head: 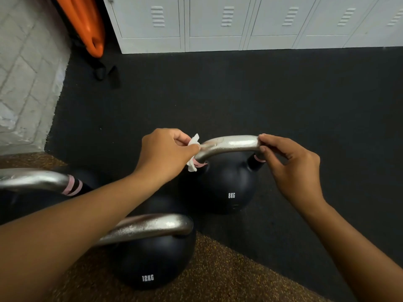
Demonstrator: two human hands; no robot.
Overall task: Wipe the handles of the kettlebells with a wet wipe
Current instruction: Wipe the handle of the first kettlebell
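Observation:
A black kettlebell marked 8KG stands on the dark floor, its silver handle arching between my hands. My left hand pinches a crumpled white wet wipe against the handle's left bend. My right hand grips the handle's right end with thumb and fingers. Nearer to me sits a black 12KG kettlebell, its silver handle partly hidden by my left forearm. At the left edge, a third kettlebell's silver handle with pink bands shows.
Grey metal lockers line the far wall. An orange object with black straps leans in the far left corner beside a white brick wall. Speckled brown matting lies under the 12KG kettlebell, and black rubber floor spreads beyond.

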